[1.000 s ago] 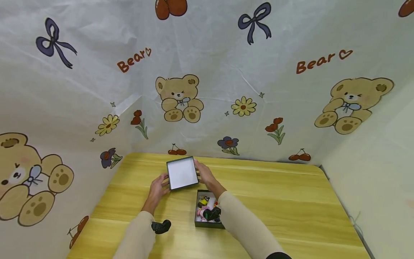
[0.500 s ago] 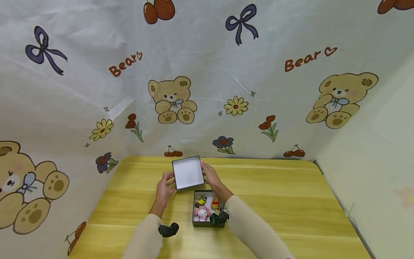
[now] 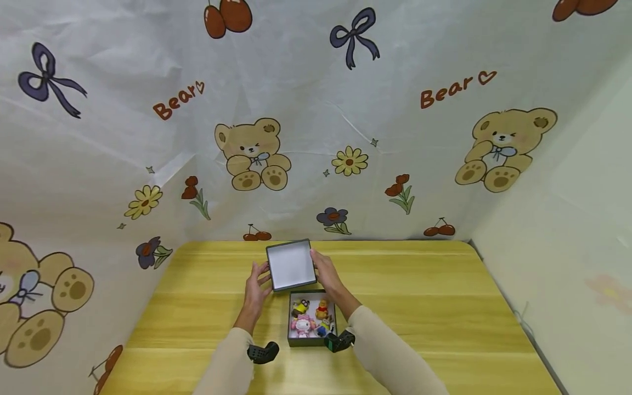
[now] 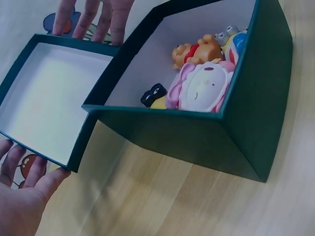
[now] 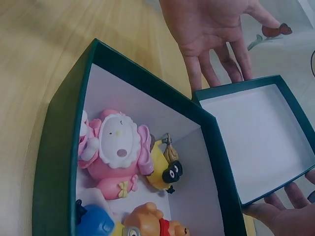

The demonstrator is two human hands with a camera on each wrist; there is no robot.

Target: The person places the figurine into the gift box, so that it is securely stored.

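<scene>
A square box lid, white inside with a dark green rim, is held between both hands, its inside facing me and slightly tilted. The left hand supports its left side with extended fingertips; in the right wrist view its thumb points away from the lid. On the opposite side, the right hand rests extended fingers against the rim. Just nearer than the lid stands the dark green box. Inside it lie a pink figurine, a yellow figurine with black goggles, a bear figurine and a blue-and-yellow figurine.
Box and hands are over a yellow wood-grain table. Behind it hangs a white sheet printed with bears, bows and flowers. A plain pale wall borders the right side, with a thin cable by the table edge.
The lid, still between both hands, has shifted slightly right relative to the box, to just behind it. The right forearm has moved off the box, uncovering the figurines. The head view has turned slightly.
</scene>
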